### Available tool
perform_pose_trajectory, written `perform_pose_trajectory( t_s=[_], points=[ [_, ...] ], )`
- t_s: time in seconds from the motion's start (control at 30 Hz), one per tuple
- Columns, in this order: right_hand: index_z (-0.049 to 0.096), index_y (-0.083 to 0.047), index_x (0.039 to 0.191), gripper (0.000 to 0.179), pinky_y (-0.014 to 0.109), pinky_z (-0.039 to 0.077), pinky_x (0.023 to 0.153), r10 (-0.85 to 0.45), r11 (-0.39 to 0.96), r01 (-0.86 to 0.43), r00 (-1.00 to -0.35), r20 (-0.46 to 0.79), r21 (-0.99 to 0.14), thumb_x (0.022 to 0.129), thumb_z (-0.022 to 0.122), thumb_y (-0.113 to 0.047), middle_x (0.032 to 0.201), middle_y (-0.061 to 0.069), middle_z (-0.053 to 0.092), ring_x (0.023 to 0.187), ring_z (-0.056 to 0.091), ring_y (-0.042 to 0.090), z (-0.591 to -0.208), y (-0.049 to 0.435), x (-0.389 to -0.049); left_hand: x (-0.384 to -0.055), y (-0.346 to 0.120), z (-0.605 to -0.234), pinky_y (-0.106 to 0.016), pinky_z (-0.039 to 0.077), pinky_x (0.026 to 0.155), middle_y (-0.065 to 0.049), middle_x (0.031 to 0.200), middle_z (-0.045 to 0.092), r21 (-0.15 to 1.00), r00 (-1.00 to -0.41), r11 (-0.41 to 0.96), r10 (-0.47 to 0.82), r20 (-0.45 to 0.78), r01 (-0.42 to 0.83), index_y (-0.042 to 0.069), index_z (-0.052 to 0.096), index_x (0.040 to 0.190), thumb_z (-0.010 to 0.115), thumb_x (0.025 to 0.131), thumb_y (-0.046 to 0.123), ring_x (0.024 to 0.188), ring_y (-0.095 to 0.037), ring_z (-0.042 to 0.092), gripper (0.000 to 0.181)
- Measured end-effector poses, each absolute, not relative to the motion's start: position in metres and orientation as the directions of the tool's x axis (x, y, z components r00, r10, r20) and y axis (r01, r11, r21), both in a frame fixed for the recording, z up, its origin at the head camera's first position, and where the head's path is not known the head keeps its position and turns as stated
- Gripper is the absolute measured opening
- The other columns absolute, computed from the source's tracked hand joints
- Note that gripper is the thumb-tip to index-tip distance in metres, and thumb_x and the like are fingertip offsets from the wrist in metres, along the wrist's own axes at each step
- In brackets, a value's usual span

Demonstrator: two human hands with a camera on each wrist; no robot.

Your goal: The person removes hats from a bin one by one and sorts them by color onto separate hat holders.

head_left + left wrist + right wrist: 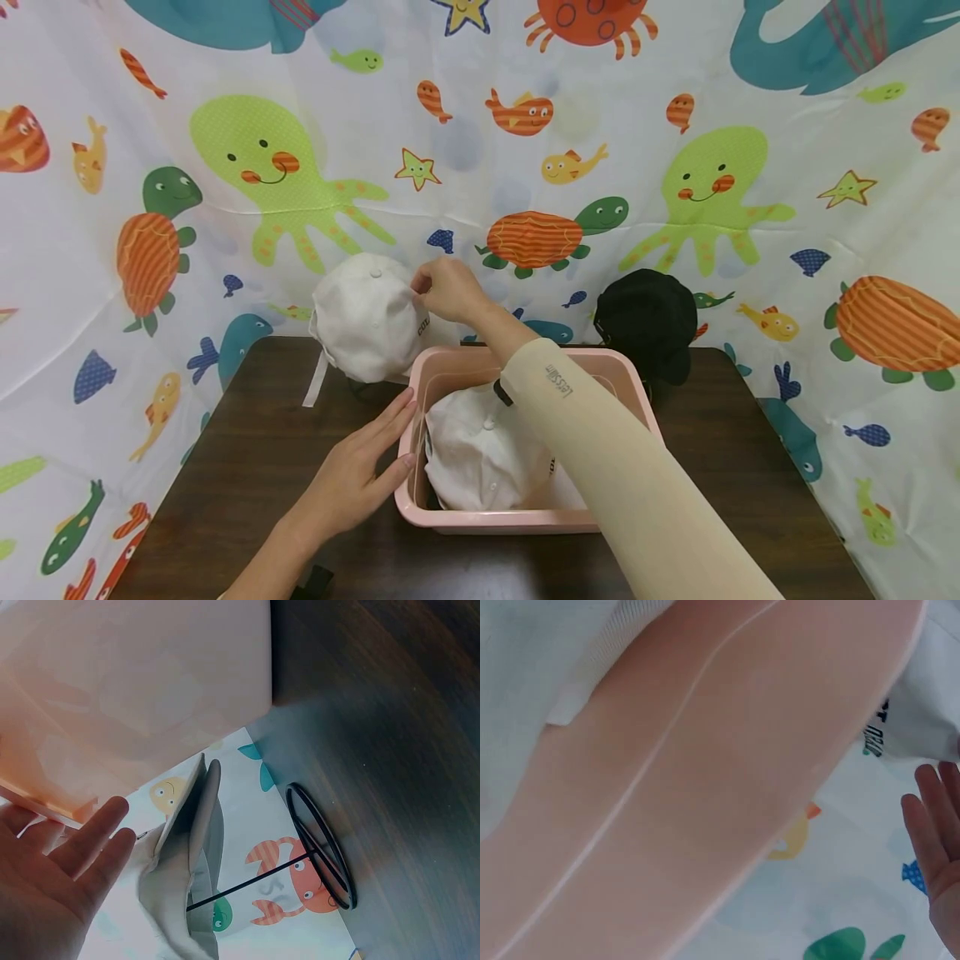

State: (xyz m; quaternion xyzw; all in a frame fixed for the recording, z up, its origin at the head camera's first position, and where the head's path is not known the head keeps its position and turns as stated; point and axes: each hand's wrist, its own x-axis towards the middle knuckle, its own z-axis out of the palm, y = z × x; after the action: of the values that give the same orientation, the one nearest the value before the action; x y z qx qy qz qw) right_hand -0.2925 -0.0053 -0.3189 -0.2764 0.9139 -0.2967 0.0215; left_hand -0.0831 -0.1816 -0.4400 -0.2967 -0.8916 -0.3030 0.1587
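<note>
A white baseball cap (367,317) with dark lettering sits raised at the back left, its pale strap hanging down. My right hand (450,289) reaches across the bin and pinches this cap near the lettering. In the right wrist view, the other fingers of that right hand (937,825) extend below the cap's edge. Another white cap (483,458) lies inside the pink plastic bin (517,521), partly hidden by my right sleeve. My left hand (360,467) rests with straight fingers against the bin's left rim.
A black cap (648,321) is perched at the back right, beyond the bin. Under the raised white cap, a black wire stand (319,847) has a looped base on the dark wooden table (300,442). A sea-animal curtain (465,108) hangs behind the table.
</note>
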Motion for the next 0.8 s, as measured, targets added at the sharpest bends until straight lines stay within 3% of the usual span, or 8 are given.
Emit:
perform_pose_trajectory(
  t_s=[0.27, 0.5, 0.7, 0.8],
  points=[
    [0.073, -0.006, 0.123, 0.025, 0.031, 0.054, 0.089, -0.535, 0.71, -0.523, -0.836, 0.123, -0.472, 0.099, 0.072, -0.013, 0.114, 0.005, 0.075, 0.104, 0.068, 0.019, -0.3, 0.002, -0.289, -0.083, -0.182, -0.442, -0.014, 0.019, 0.119, -0.005, 0.167, 0.038, 0.438, -0.769, 0.642, 0.432, 0.472, 0.63, 0.006, 0.048, 0.157, 0.068, 0.1, 0.023, 0.148, -0.022, 0.044, 0.063],
    [0.069, -0.008, 0.131, 0.033, 0.033, 0.053, 0.09, -0.557, 0.719, -0.557, -0.82, 0.136, -0.415, 0.101, 0.072, -0.023, 0.121, 0.006, 0.073, 0.107, 0.067, 0.019, -0.276, 0.014, -0.278, -0.082, -0.182, -0.441, -0.015, 0.023, 0.119, -0.005, 0.166, 0.041, 0.42, -0.76, 0.648, 0.426, 0.491, 0.635, 0.005, 0.05, 0.155, 0.068, 0.099, 0.024, 0.146, -0.024, 0.047, 0.062],
    [0.067, -0.01, 0.136, 0.038, 0.036, 0.053, 0.095, -0.567, 0.724, -0.579, -0.809, 0.153, -0.375, 0.102, 0.071, -0.027, 0.127, 0.007, 0.072, 0.112, 0.068, 0.021, -0.259, 0.026, -0.269, -0.083, -0.182, -0.441, -0.027, 0.035, 0.117, -0.003, 0.167, 0.039, 0.413, -0.77, 0.664, 0.428, 0.473, 0.623, 0.006, 0.049, 0.157, 0.068, 0.1, 0.025, 0.146, -0.024, 0.047, 0.062],
    [0.066, -0.009, 0.137, 0.04, 0.036, 0.053, 0.097, -0.571, 0.724, -0.59, -0.803, 0.168, -0.357, 0.102, 0.071, -0.028, 0.131, 0.007, 0.071, 0.115, 0.068, 0.021, -0.254, 0.033, -0.266, -0.083, -0.182, -0.44, -0.025, 0.034, 0.118, -0.003, 0.167, 0.039, 0.418, -0.772, 0.663, 0.428, 0.47, 0.622, 0.006, 0.049, 0.157, 0.068, 0.1, 0.025, 0.146, -0.024, 0.047, 0.063]
  ],
)
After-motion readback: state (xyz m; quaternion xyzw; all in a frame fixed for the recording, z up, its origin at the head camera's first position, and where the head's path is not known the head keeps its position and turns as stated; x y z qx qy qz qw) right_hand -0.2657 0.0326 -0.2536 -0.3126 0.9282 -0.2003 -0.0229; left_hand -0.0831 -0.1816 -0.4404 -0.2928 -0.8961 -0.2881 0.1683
